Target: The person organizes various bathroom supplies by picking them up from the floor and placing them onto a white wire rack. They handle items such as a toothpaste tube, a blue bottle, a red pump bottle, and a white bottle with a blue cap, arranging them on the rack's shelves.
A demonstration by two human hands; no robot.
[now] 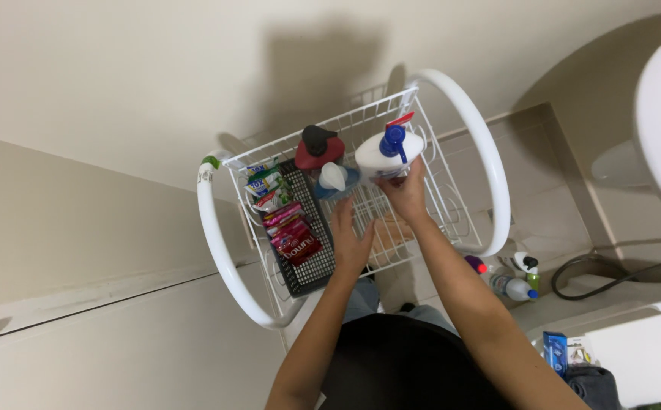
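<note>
Bright, sharp, wall shadows, edges curved

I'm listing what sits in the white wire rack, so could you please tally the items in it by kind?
Pump bottles: 2, white one gripped by right hand, red one
Small white-capped bottle: 1
Black mesh basket: 1
Sachet bundles: 2, pink, green and white
Total: 6

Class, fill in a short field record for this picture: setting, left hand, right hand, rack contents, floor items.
Setting: white wire rack beside beige wall
Left hand: open, resting over rack's wire shelf
Right hand: gripping white pump bottle with blue nozzle
Rack contents: red bottle with black cap; black mesh basket of pink sachets
Floor items: small bottles; grey hose
</note>
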